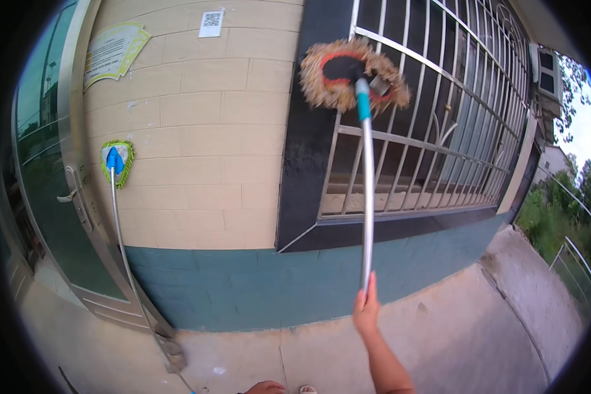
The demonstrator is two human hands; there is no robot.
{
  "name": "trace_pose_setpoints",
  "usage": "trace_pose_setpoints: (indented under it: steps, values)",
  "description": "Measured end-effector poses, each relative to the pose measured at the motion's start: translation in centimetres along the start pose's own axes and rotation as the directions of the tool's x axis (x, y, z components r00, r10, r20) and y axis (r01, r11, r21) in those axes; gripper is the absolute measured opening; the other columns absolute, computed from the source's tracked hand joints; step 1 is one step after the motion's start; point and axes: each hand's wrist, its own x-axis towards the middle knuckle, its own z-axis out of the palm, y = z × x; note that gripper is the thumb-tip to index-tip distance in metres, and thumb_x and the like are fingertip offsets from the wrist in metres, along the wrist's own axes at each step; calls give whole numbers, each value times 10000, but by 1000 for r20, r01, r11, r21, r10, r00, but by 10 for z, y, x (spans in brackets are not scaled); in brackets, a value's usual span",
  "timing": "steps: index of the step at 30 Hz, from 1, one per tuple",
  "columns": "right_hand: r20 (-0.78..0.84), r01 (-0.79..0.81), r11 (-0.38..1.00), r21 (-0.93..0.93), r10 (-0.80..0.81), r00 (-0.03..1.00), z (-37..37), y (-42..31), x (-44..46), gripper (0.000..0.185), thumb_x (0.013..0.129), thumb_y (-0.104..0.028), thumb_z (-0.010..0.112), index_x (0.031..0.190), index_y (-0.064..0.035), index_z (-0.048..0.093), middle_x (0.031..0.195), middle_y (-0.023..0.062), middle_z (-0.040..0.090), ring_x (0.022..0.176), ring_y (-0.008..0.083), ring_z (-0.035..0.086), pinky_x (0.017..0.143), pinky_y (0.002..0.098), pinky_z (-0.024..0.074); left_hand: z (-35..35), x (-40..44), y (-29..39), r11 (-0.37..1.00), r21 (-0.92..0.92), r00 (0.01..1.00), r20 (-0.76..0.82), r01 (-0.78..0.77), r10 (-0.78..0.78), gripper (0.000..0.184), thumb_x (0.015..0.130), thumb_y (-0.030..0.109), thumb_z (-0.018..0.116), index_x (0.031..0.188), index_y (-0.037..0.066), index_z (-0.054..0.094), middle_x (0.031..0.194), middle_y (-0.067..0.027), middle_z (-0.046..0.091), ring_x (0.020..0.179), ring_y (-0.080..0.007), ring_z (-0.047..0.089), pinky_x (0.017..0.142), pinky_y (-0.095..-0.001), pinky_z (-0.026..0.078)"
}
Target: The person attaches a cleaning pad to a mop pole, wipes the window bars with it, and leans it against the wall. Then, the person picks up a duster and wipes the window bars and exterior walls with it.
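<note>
My right hand (368,310) is closed around the lower part of a silver pole, the handle of a long mop (368,190). The pole rises upright to a teal joint and a shaggy brown mop head (315,82) with a black and red back. That head is raised at the upper left of the barred window (427,141), over the dark frame (308,144) and the first bars. Whether it touches them I cannot tell. Only the top of my left hand (266,387) shows at the bottom edge, fingers loosely extended, with nothing visible in it.
A second mop (116,172) with a green fringe leans against the beige brick wall (190,157) beside a glass door (52,164). Paper notices (116,54) and a code sticker (211,23) are on the wall. Concrete floor (440,328) runs below; a railing (574,262) stands at right.
</note>
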Motion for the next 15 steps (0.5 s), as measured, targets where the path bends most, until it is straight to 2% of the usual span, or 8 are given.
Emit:
trace_pose_setpoints:
  steps: [2,5,7,9,12,13,14,15]
  values:
    - [55,-105,993,57,102,993,20,27,-70,550,903,-104,412,1410,-78,200,667,14,468,530,79,440,476,241,385,6,-23,21,979,10,949,248,-204,195,300,858,210,554,1111,56,510,905,-122,584,735,-200,605,580,-315,503]
    - [26,-216,973,87,214,976,38,35,-126,490,897,-126,434,1357,-52,280,661,19,483,529,79,449,469,243,384,5,-17,17,918,197,928,223,-343,299,293,851,191,562,1098,40,519,909,-124,591,769,-201,609,596,-317,508]
    - [-29,-257,961,104,262,965,49,45,-144,430,894,-143,450,1303,-35,372,652,18,487,525,77,450,463,243,381,21,-50,52,972,189,988,82,-141,128,287,851,189,559,1090,33,526,919,-124,593,788,-197,606,616,-321,511]
    - [32,-418,904,90,416,909,60,69,-152,231,889,-182,484,1049,-18,514,630,7,489,508,71,442,449,234,369,26,-59,53,988,141,997,-44,62,-56,282,851,186,555,1082,26,533,929,-123,595,808,-193,604,635,-326,513]
    - [-20,-433,847,309,461,887,91,58,-131,172,891,-197,491,833,-35,492,616,2,484,494,70,436,443,233,363,-27,55,-107,966,203,986,-5,-163,167,292,845,194,563,1081,23,539,932,-122,595,837,-187,598,667,-328,517]
    - [15,-448,799,401,483,876,99,50,-114,171,897,-196,485,829,-39,485,617,-1,483,493,68,433,440,234,360,-34,95,-155,872,389,908,-170,-296,384,299,839,195,572,1084,27,538,939,-119,595,837,-186,598,675,-328,519]
    - [55,-462,741,488,502,863,106,40,-91,171,903,-196,480,825,-44,477,618,-5,482,493,67,431,437,235,356,-31,117,-178,732,578,754,-281,-361,594,306,834,197,581,1087,30,537,946,-116,594,838,-186,597,683,-328,521]
    - [26,-406,759,509,458,888,117,39,-70,180,910,-199,472,820,-44,469,614,-3,478,496,66,433,433,237,354,-41,68,-137,733,580,757,-281,-355,589,306,834,197,581,1087,30,537,946,-116,594,838,-186,597,683,-328,521]
